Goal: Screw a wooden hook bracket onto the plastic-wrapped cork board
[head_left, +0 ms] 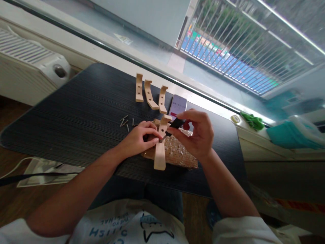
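Observation:
My left hand [141, 139] pinches a curved pale wooden bracket [159, 154] against a woven board [177, 152] on the dark table [76, 115]. My right hand [196, 134] is closed on a screwdriver with a black handle [175, 124], whose tip points at the bracket near my left fingertips. Three more wooden brackets [149, 95] lie in a row farther back. Several loose screws [126, 122] lie to the left of my left hand.
A phone [177, 105] with a lit screen lies behind the board. A white radiator [27, 67] stands at the left. A window with bars [243, 51] runs along the back. Green and teal cloths [286, 134] sit on the right ledge.

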A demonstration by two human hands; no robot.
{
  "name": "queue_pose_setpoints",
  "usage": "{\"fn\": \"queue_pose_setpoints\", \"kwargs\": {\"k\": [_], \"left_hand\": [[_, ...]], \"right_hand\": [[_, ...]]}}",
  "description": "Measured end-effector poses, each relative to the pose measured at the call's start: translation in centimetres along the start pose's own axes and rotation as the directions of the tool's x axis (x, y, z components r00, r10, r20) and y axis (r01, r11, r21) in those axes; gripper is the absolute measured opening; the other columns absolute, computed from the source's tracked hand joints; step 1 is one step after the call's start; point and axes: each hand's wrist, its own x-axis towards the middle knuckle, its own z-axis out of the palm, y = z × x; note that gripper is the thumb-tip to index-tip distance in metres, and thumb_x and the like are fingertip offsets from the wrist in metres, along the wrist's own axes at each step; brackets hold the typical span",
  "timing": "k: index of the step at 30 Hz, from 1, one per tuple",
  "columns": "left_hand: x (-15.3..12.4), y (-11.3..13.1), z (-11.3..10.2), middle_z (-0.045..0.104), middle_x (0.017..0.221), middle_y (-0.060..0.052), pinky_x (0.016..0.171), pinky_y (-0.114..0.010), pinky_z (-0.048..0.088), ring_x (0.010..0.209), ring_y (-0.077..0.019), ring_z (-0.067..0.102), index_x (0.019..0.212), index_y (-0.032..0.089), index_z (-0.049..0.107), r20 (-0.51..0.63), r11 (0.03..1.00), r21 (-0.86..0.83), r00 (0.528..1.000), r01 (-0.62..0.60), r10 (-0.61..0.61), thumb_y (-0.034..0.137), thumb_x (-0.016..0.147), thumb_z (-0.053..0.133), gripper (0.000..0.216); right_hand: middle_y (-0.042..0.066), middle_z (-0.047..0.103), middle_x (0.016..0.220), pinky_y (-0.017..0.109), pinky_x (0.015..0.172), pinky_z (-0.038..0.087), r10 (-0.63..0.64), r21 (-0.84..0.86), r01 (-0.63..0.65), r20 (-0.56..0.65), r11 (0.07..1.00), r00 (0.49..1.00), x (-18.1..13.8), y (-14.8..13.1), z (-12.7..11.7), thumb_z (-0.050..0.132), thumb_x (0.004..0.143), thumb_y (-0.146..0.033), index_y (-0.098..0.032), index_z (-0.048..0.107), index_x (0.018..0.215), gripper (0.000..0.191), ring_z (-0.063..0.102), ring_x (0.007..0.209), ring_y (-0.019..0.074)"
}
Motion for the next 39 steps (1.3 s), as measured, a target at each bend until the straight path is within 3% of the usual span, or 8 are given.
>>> {"fn": "queue_pose_setpoints", "kwargs": {"k": [4,9,12,17,28,39], "left_hand": [[0.0,-0.1,0.0,0.057,0.094,-0.003,0.091,-0.037,0.044,0.095,-0.0202,0.054,0.086,0.021,0.072,-0.012,1.000,0.003,1.000,0.006,-0.006,0.026,0.081,0.059,0.015],[0.0,-0.1,0.0,0.058,0.094,-0.003,0.092,-0.038,0.044,0.096,-0.0207,0.054,0.086,0.022,0.072,-0.003,1.000,0.012,1.000,0.008,-0.008,0.027,0.081,0.058,0.016],[0.0,0.0,0.0,0.058,0.095,-0.003,0.092,-0.039,0.044,0.096,-0.0212,0.054,0.086,0.022,0.073,0.000,1.000,0.007,1.000,0.022,-0.022,0.027,0.080,0.059,0.016],[-0.1,-0.1,0.0,0.059,0.097,-0.003,0.093,-0.039,0.044,0.099,-0.0215,0.054,0.088,0.023,0.073,-0.006,1.000,0.008,1.000,0.022,-0.022,0.025,0.080,0.060,0.016],[-0.1,-0.3,0.1,0.058,0.096,-0.002,0.091,-0.037,0.045,0.097,-0.0207,0.054,0.088,0.023,0.073,-0.008,1.000,0.019,1.000,0.003,-0.003,0.026,0.080,0.059,0.016],[-0.1,-0.3,0.1,0.058,0.097,-0.003,0.092,-0.038,0.045,0.098,-0.0209,0.054,0.088,0.024,0.073,0.002,1.000,0.021,1.000,0.014,-0.014,0.028,0.081,0.058,0.017]], "right_hand": [[-0.001,0.058,0.082,0.025,0.054,0.043,0.005,0.074,-0.009,0.055,0.997,0.998,-0.1,0.1,-0.4,0.067,0.081,-0.019,-0.024,0.055,0.110,0.032,0.047,0.063,0.0088],[0.006,0.065,0.112,0.029,0.058,0.050,0.091,0.193,-0.116,0.134,0.974,0.987,-0.5,-0.3,-0.8,0.052,0.089,-0.018,-0.027,0.051,0.113,0.026,0.057,0.070,0.0108],[0.006,0.064,0.121,0.030,0.061,0.054,0.124,0.227,-0.167,0.194,0.959,0.973,-0.7,-0.4,-0.8,0.048,0.091,-0.019,-0.028,0.046,0.114,0.025,0.060,0.068,0.0099],[0.003,0.068,0.106,0.027,0.066,0.057,0.146,0.308,-0.221,0.250,0.925,0.957,-0.7,-0.3,-0.8,0.048,0.092,-0.019,-0.027,0.043,0.118,0.027,0.066,0.075,0.0101],[0.002,0.071,0.090,0.030,0.067,0.059,0.197,0.266,-0.257,0.233,0.929,0.952,-0.5,-0.3,-1.2,0.058,0.089,-0.024,-0.025,0.060,0.116,0.028,0.070,0.087,0.0161],[0.001,0.069,0.085,0.025,0.052,0.044,0.125,0.164,-0.158,0.197,0.974,0.972,0.0,-0.3,-1.2,0.063,0.086,-0.022,-0.027,0.061,0.114,0.029,0.062,0.073,0.0120]]}}
